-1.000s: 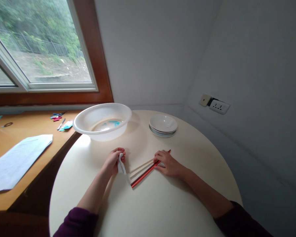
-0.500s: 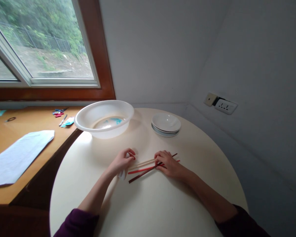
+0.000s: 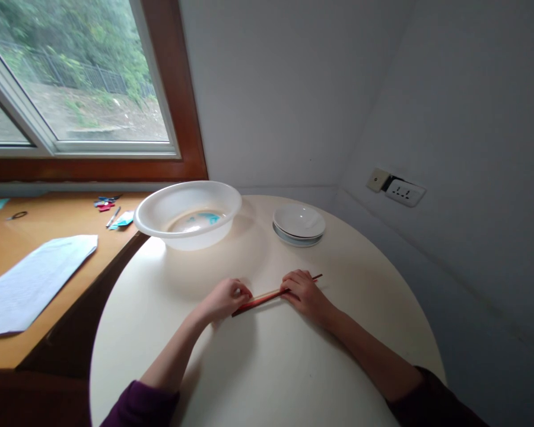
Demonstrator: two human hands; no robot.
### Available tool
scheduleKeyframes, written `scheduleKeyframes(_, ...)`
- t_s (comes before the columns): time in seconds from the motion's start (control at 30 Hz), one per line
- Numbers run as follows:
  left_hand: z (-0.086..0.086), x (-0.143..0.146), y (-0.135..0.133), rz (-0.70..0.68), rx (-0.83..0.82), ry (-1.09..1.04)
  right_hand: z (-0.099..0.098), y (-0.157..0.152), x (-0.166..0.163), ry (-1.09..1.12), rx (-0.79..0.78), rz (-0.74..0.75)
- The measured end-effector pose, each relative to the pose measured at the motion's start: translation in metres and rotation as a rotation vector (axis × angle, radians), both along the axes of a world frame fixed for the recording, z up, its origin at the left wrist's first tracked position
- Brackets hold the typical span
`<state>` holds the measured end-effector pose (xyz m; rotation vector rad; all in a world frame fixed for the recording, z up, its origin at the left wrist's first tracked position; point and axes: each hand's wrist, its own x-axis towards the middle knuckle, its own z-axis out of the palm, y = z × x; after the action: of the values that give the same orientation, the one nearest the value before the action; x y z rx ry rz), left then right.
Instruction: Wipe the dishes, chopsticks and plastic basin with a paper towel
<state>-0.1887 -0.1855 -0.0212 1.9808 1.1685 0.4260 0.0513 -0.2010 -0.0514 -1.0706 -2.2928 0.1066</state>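
Red, dark and pale sticks run slantwise between our two hands, low over the round cream desk; whether they rest on it, we can't tell. Our left hand: grip pinched at their left end, thumb and fingers drawn together. Our right hand: grip curled closely over them, tips poking out beyond. Farther back we note a translucent basin, left, and stacked white dishes, right.
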Motion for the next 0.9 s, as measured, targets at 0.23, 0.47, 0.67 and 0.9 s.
scheduleKeyframes(0.23, -0.006, -0.005, 0.005, 0.376, -0.193, -0.313, 0.001, -0.004, 0.002, 0.088, 0.124, -0.05)
scheduleKeyframes(0.47, -0.003, -0.021, 0.014, 0.605, -0.542, -0.889, 0.017, -0.006, 0.006, 0.11, 0.349, -0.214)
scheduleKeyframes(0.67, 0.009, -0.021, 0.012, 0.66, -0.697, -1.053, 0.04, 0.003, 0.002, 0.256, 0.556, -0.3)
scheduleKeyframes(0.9, 0.005, -0.019, 0.016, 0.703, -0.77, -1.23, 0.04, -0.006, -0.063, 0.256, 0.419, 0.03)
